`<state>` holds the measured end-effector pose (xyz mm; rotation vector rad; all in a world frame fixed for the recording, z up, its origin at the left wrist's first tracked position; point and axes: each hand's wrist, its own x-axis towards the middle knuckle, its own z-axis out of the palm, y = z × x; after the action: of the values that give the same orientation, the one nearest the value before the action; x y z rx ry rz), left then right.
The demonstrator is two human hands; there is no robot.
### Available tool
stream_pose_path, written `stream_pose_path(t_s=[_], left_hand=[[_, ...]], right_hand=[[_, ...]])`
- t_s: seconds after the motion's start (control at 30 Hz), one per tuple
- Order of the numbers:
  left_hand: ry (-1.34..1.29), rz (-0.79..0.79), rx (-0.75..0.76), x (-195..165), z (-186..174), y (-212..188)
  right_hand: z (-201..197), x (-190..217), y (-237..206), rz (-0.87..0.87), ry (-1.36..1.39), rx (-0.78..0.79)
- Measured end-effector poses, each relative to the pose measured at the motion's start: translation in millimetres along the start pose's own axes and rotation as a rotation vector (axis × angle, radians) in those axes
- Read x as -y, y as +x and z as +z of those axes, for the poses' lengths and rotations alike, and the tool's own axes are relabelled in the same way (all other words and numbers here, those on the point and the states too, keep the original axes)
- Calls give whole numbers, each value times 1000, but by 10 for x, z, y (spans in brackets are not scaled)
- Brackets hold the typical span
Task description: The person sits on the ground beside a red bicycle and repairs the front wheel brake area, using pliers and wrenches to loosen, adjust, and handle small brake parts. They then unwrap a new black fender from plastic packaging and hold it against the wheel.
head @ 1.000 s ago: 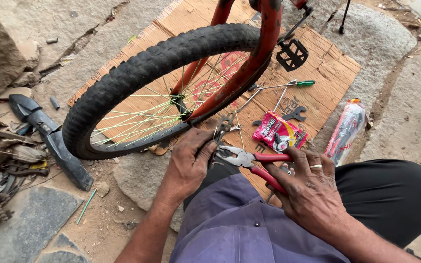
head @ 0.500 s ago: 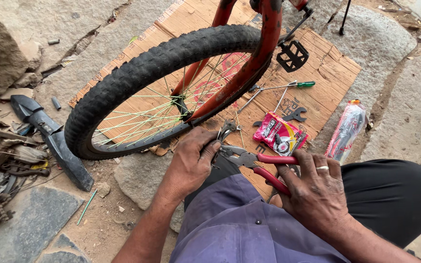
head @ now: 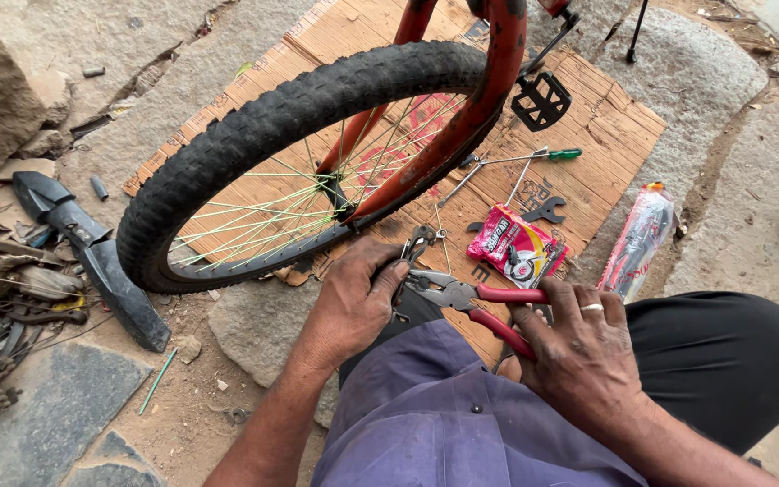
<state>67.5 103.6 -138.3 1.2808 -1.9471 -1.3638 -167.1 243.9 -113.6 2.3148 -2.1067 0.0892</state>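
Observation:
My right hand point(head: 581, 352) grips the red handles of a pair of pliers point(head: 480, 300), whose jaws point left toward my left hand point(head: 353, 302). My left hand holds a small dark metal part point(head: 418, 243) against the jaws, just below the bicycle wheel. The wheel point(head: 290, 162) has a knobby black tyre and green spokes and sits in a red frame point(head: 489, 81) over a cardboard sheet point(head: 606, 108). What exactly the jaws pinch is hidden by my fingers.
On the cardboard lie a red packet point(head: 516, 245), a green-handled screwdriver point(head: 534, 157), a flat spanner point(head: 547, 211) and a black pedal point(head: 541, 99). A clear plastic-wrapped item point(head: 637, 239) lies to the right. A black mudguard point(head: 92, 257) and scrap parts are at left.
My left hand has shifted slightly up toward the wheel with the small part. The pliers and my right hand stay almost in place.

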Motion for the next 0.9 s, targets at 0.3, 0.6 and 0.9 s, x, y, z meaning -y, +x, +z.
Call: stream_pose_path(t_s=[0.3, 0.6, 0.9], left_hand=[[-130, 242, -232, 112, 52, -67], [-347, 285, 253, 381, 65, -209], [-275, 394, -100, 400, 255, -167]], right_hand=[[152, -76, -3, 234, 752, 342], [-222, -115, -39, 224, 1243, 705], [-148, -143, -124, 322, 1290, 732]])
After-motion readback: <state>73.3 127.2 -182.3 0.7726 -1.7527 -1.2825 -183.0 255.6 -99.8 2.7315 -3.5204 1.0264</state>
